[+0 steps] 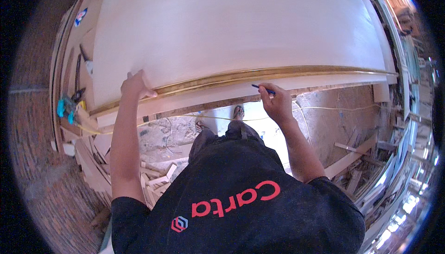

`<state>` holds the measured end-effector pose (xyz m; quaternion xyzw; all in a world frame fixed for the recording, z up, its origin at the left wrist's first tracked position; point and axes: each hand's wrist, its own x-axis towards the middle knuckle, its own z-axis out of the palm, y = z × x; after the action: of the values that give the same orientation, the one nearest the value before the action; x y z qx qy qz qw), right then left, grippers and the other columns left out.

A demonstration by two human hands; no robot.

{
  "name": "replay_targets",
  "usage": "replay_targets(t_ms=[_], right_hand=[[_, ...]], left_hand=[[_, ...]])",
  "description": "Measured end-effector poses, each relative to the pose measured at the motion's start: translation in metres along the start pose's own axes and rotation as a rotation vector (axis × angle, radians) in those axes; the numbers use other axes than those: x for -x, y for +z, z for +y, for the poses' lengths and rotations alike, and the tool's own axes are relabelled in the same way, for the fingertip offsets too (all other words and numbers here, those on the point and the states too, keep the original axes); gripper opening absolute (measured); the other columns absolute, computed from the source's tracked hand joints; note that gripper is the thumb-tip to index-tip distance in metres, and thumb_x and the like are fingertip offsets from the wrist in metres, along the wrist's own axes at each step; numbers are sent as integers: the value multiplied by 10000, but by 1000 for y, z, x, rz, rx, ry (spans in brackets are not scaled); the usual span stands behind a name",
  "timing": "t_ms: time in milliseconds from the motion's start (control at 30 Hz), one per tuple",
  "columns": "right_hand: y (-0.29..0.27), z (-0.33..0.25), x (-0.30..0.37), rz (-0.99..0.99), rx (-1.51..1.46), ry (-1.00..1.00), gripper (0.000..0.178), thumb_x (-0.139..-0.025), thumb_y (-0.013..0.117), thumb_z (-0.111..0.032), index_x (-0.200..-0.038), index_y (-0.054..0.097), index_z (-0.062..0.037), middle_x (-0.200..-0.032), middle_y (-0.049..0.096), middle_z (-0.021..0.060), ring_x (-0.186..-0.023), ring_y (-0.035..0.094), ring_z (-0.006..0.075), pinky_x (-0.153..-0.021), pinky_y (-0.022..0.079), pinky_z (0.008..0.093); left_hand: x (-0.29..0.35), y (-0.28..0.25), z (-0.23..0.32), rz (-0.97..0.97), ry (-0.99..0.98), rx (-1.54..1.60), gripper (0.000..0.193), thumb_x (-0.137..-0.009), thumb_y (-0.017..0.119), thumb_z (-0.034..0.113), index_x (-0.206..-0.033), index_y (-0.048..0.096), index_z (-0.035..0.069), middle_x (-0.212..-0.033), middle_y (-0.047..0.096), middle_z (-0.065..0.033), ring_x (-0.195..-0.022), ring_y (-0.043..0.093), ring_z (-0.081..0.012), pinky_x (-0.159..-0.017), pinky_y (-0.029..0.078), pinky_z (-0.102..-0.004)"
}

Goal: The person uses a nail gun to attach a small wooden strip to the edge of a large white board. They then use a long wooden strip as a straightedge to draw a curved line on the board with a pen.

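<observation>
A large pale sheet (241,26) lies in front of me, with a long gold-coloured metal bar (208,81) across its near part. My left hand (135,86) rests on the bar's left part, thumb and fingers spread over the bar and sheet. In my right hand (277,103) is a slim blue pen (262,89), pinched between thumb and fingers. Its tip points left, just on the near side of the bar and over the strip of sheet there. Whether the tip touches the surface I cannot tell.
A teal power tool (67,109) sits at the left edge near some dark hand tools. A yellow cord (199,115) runs below the sheet's near edge. Wood offcuts (160,177) lie on the floor at left, with more boards (352,159) at right.
</observation>
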<state>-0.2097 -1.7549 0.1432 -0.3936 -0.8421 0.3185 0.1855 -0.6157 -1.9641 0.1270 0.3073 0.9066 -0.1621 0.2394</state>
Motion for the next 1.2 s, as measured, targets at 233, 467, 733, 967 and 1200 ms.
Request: replay_targets(t_ms=[233, 467, 733, 967, 1200], right_hand=[[-40, 39, 60, 191, 62, 268, 193, -908, 689, -225, -986, 739, -56, -887, 738, 143, -775, 725, 242, -712, 559, 349], [-78, 93, 72, 345, -245, 438, 168, -913, 698, -166, -952, 717, -5, -808, 723, 77, -721, 688, 160, -691, 550, 311], [-77, 133, -11, -50, -481, 166, 161, -919, 703, -129, -1013, 712, 1, -885, 724, 74, -819, 672, 120, -773, 536, 280], [-73, 138, -45, -230, -279, -22, 195, -876, 735, -200, -1009, 741, -57, -917, 738, 134, -867, 726, 272, -769, 559, 359], [-113, 179, -50, -179, -150, -22, 170, -877, 720, -193, -1007, 749, -86, -933, 741, 120, -859, 731, 268, -762, 568, 361]], left_hand=[[12, -14, -1, -30, 20, 25, 1202, -522, 931, 470, -1518, 339, 148, -1545, 342, -231, -1363, 454, -381, -1077, 419, -534], [67, -41, 69, 297, 116, 90, 1044, -706, 782, 600, -1525, 330, 137, -1597, 249, -191, -1414, 386, -353, -1088, 289, -695], [121, 20, 312, 361, 657, 232, 1155, -677, 752, 680, -1559, 255, 123, -1652, 81, -140, -1511, 139, -356, -1109, 108, -745], [126, 44, 381, 280, 504, 156, 1307, -592, 819, 662, -1593, 129, 182, -1659, 14, -121, -1524, 37, -367, -1102, 45, -757], [122, 55, 382, 292, 495, 146, 1343, -564, 788, 725, -1598, 113, 195, -1663, 9, -123, -1530, -16, -350, -1099, -22, -738]])
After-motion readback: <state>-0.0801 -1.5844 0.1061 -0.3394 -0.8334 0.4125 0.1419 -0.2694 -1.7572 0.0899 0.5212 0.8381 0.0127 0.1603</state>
